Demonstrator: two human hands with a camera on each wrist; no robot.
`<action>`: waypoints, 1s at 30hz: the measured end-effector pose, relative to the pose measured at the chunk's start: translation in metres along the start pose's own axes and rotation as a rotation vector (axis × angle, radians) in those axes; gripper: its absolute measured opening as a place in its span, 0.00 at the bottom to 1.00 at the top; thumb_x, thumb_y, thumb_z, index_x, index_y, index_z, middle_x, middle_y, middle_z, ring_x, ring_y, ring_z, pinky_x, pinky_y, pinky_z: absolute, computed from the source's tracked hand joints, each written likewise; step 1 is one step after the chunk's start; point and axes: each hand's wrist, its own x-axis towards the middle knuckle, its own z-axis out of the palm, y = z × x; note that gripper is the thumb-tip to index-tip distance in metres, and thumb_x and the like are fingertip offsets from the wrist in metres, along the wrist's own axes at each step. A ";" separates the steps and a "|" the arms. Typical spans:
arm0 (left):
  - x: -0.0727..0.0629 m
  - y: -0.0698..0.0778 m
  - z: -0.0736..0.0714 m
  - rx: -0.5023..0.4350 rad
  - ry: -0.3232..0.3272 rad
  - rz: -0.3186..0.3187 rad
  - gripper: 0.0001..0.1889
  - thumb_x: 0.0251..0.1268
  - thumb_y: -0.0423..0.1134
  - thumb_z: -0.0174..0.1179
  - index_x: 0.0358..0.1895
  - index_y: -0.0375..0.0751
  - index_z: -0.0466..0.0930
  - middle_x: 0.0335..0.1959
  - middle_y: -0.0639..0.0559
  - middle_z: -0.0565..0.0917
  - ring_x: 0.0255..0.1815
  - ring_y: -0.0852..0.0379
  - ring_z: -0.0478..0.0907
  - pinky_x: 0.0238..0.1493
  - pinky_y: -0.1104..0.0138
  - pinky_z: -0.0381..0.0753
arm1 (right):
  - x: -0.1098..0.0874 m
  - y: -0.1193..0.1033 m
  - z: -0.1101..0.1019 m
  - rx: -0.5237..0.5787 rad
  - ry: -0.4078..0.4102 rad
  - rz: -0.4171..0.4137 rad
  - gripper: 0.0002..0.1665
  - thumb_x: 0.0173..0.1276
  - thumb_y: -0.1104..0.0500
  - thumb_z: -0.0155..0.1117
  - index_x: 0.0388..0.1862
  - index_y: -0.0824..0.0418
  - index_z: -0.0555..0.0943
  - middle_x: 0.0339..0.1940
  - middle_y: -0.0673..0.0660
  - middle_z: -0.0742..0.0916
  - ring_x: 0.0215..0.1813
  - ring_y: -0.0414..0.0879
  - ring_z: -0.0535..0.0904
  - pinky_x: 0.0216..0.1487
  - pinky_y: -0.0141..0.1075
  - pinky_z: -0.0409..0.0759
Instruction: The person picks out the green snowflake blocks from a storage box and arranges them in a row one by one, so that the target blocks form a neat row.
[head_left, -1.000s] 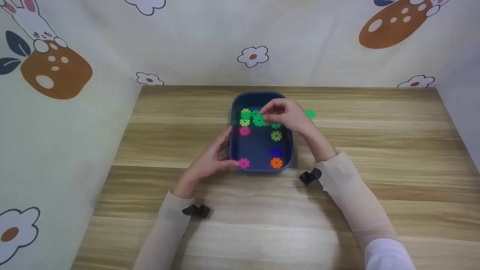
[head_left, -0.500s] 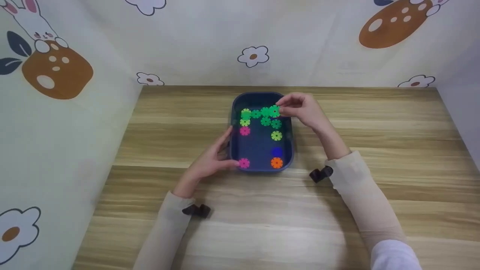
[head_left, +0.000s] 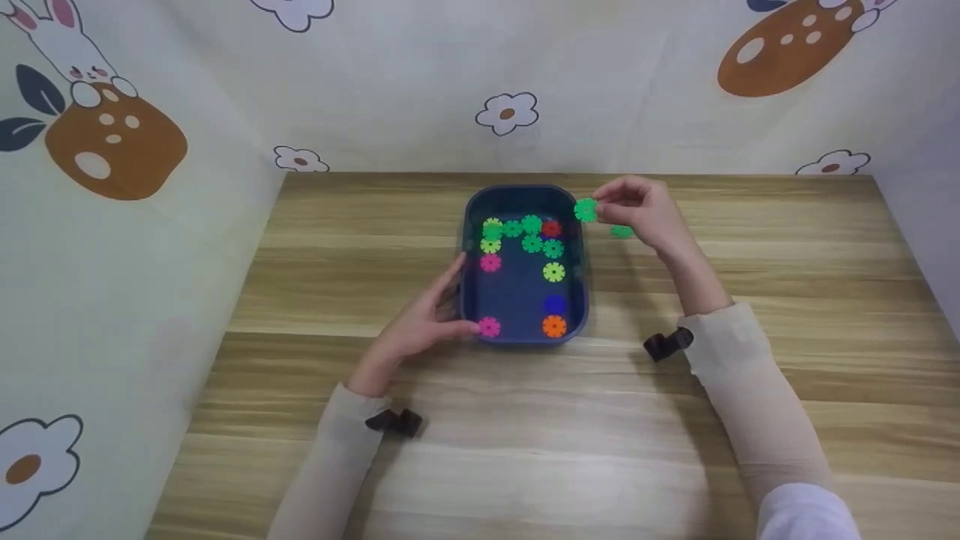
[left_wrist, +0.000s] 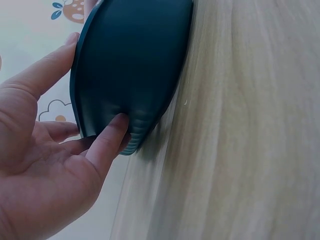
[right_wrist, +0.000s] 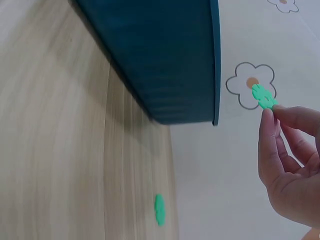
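Note:
My right hand (head_left: 641, 214) pinches a green snowflake-shaped plastic disc (head_left: 586, 210) between thumb and fingertips, just past the right rim of a dark blue tray (head_left: 517, 300). In the right wrist view the pinched disc is raised beside the tray's outer wall (right_wrist: 165, 65). My left hand (head_left: 420, 319) rests on the tray's left side, thumb near the front corner and fingers farther back. Relaxed fingers (left_wrist: 107, 145) touch the outer wall in the left wrist view. Inside the tray lie several discs: green, yellow, pink, blue, an orange disc (head_left: 554, 326) and a red disc (head_left: 551, 228).
Another green disc (head_left: 622, 231) lies on the wooden table (head_left: 360, 247), right of the tray and partly below my right hand. Behind the table's far edge stands a patterned wall covering (head_left: 405, 82), which also runs along the left.
My right hand has carried the green disc from over the tray rightward past its rim, uncovering the red disc inside. The left hand and the tray stay in place.

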 end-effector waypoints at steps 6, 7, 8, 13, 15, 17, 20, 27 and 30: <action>0.000 0.002 0.000 -0.043 -0.025 0.015 0.56 0.58 0.31 0.71 0.82 0.47 0.39 0.83 0.41 0.43 0.82 0.40 0.46 0.77 0.51 0.61 | 0.000 0.008 -0.016 0.069 0.026 -0.010 0.09 0.68 0.67 0.65 0.44 0.71 0.83 0.34 0.47 0.87 0.36 0.37 0.87 0.42 0.28 0.87; 0.000 0.002 0.000 -0.041 -0.024 0.014 0.56 0.58 0.31 0.71 0.82 0.47 0.39 0.83 0.41 0.43 0.82 0.40 0.46 0.77 0.51 0.61 | 0.000 0.009 -0.019 0.081 0.031 -0.007 0.08 0.68 0.68 0.65 0.44 0.71 0.83 0.34 0.47 0.87 0.37 0.37 0.87 0.42 0.28 0.87; 0.001 0.002 0.000 -0.040 -0.023 0.012 0.56 0.58 0.31 0.70 0.82 0.47 0.39 0.83 0.41 0.43 0.82 0.40 0.46 0.77 0.52 0.61 | -0.001 0.011 -0.022 0.087 0.033 -0.005 0.08 0.68 0.68 0.65 0.44 0.70 0.83 0.34 0.47 0.87 0.37 0.37 0.87 0.42 0.28 0.87; 0.001 0.002 0.001 -0.017 -0.007 -0.011 0.55 0.59 0.28 0.69 0.82 0.50 0.39 0.84 0.44 0.43 0.83 0.43 0.47 0.76 0.54 0.63 | -0.001 0.019 -0.034 0.144 0.059 0.017 0.11 0.67 0.69 0.65 0.46 0.74 0.81 0.34 0.49 0.87 0.36 0.37 0.86 0.41 0.28 0.87; 0.001 0.003 0.001 -0.007 0.001 -0.024 0.55 0.59 0.27 0.69 0.82 0.51 0.40 0.84 0.46 0.43 0.83 0.44 0.48 0.76 0.55 0.64 | -0.001 0.022 -0.038 0.156 0.069 0.030 0.11 0.67 0.70 0.65 0.46 0.74 0.81 0.34 0.49 0.87 0.36 0.37 0.86 0.41 0.28 0.87; 0.000 0.003 0.001 -0.001 0.004 -0.028 0.55 0.59 0.27 0.68 0.82 0.52 0.39 0.84 0.46 0.43 0.83 0.44 0.48 0.76 0.55 0.64 | -0.001 0.025 -0.042 0.163 0.081 0.046 0.10 0.66 0.71 0.65 0.46 0.74 0.81 0.34 0.50 0.87 0.36 0.37 0.86 0.41 0.28 0.87; 0.000 0.003 0.001 0.006 0.003 -0.025 0.55 0.60 0.28 0.68 0.82 0.52 0.39 0.84 0.46 0.43 0.82 0.44 0.48 0.76 0.55 0.65 | 0.000 0.029 -0.048 0.125 0.119 0.081 0.08 0.66 0.70 0.65 0.43 0.69 0.83 0.34 0.49 0.87 0.35 0.36 0.85 0.41 0.28 0.87; 0.000 0.006 -0.001 0.030 -0.010 -0.039 0.54 0.60 0.31 0.69 0.82 0.53 0.39 0.84 0.47 0.42 0.83 0.44 0.47 0.76 0.53 0.64 | 0.001 0.040 -0.062 0.003 0.183 0.160 0.07 0.67 0.67 0.66 0.41 0.60 0.86 0.33 0.47 0.87 0.34 0.33 0.83 0.38 0.24 0.84; -0.001 0.007 -0.002 0.020 -0.019 -0.039 0.55 0.60 0.32 0.70 0.82 0.53 0.39 0.84 0.46 0.42 0.83 0.44 0.48 0.76 0.53 0.64 | 0.001 0.045 -0.068 0.010 0.173 0.208 0.07 0.67 0.67 0.65 0.43 0.62 0.85 0.31 0.44 0.86 0.33 0.33 0.83 0.37 0.24 0.84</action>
